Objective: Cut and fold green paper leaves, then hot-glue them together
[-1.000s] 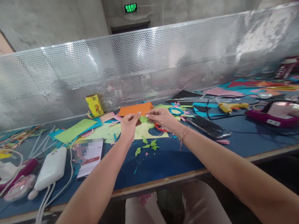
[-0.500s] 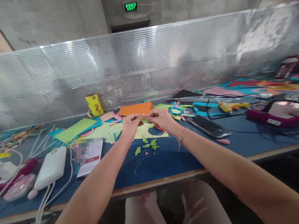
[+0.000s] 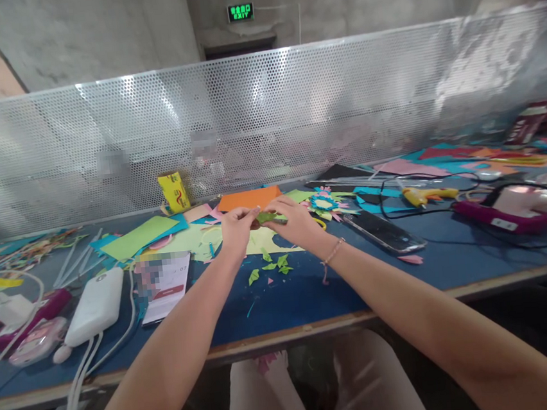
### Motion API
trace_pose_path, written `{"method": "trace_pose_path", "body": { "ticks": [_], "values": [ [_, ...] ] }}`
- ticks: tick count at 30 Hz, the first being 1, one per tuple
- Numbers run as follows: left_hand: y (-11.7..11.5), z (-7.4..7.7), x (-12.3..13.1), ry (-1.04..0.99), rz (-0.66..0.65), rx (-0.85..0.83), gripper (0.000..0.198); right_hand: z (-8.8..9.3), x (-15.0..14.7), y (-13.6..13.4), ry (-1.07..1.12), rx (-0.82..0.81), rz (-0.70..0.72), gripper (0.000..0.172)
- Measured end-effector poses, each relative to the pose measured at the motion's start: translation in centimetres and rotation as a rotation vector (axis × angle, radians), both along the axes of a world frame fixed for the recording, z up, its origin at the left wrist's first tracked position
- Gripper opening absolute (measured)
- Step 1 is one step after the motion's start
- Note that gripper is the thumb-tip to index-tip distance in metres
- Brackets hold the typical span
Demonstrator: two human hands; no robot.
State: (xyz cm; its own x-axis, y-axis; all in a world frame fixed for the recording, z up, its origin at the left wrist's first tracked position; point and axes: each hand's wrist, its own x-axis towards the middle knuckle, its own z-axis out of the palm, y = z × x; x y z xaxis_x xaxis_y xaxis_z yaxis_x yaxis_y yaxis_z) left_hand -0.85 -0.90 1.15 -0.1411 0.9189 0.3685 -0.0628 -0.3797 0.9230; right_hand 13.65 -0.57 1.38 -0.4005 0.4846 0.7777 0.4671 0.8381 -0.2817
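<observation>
Between my two hands is a small piece of green paper, pinched by the fingertips above the table. My left hand grips its left side with thumb and forefinger. My right hand holds the right side, fingers bent over it. Under the hands lies a pale yellow-green sheet. Several small folded green paper leaves rest on the blue table just in front of it. Behind the hands is a sheet of orange paper. A blue and pink paper ring sits right of my right hand.
A phone and a yellow glue gun with a black cable lie to the right. At left are a lit phone, a white power bank and green paper. A perforated metal screen stands behind the table.
My right hand's fingers have shifted and lifted over the green paper, so more of it shows. My left hand keeps nearly the same place.
</observation>
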Motion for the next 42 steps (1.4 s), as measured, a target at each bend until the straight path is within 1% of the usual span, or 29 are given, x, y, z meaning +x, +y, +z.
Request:
{"method": "trace_pose_path", "body": {
  "ticks": [3,6,9,12,16,18,23,26,30,32,38,42],
  "values": [
    [-0.4,0.2,0.2,-0.055,-0.046,-0.043,0.026,0.0,-0.1,0.1,0.062,-0.037,0.022,0.01],
    [-0.7,0.5,0.5,-0.04,-0.076,-0.038,0.028,-0.1,-0.3,0.2,0.172,-0.18,0.02,0.013],
    [-0.9,0.5,0.8,-0.029,-0.139,-0.019,0.03,-0.1,-0.2,0.4,0.276,-0.318,0.014,0.014],
    [-0.9,0.4,0.9,0.003,-0.182,0.01,0.027,0.0,0.1,0.7,0.329,-0.422,0.036,0.018],
    [-0.6,0.2,0.8,-0.005,-0.177,0.009,0.026,0.1,0.4,0.9,0.343,-0.526,0.075,0.021],
    [-0.4,0.1,0.7,-0.011,-0.162,-0.002,0.026,0.0,0.4,1.0,0.371,-0.607,0.108,0.022],
    [-0.2,0.1,0.6,-0.018,-0.091,-0.002,0.027,-0.4,0.3,1.6,0.557,-0.81,0.257,0.026],
    [-0.2,0.1,0.7,-0.025,-0.106,-0.006,0.026,-0.5,0.4,1.9,0.6,-0.83,0.264,0.025],
    [-0.3,0.1,0.7,-0.026,-0.188,-0.044,0.029,-0.5,0.6,2.1,0.606,-0.79,0.208,0.025],
    [-0.3,0.1,0.7,-0.015,-0.206,-0.083,0.03,-0.5,0.6,2.2,0.615,-0.787,0.184,0.027],
    [-0.3,0.1,0.6,-0.021,-0.239,-0.115,0.019,-0.5,0.6,2.3,0.634,-0.781,0.166,0.028],
    [-0.3,0.1,0.6,-0.015,-0.263,-0.131,0.019,-0.5,0.7,2.3,0.603,-0.742,0.136,0.027]
  ]
}}
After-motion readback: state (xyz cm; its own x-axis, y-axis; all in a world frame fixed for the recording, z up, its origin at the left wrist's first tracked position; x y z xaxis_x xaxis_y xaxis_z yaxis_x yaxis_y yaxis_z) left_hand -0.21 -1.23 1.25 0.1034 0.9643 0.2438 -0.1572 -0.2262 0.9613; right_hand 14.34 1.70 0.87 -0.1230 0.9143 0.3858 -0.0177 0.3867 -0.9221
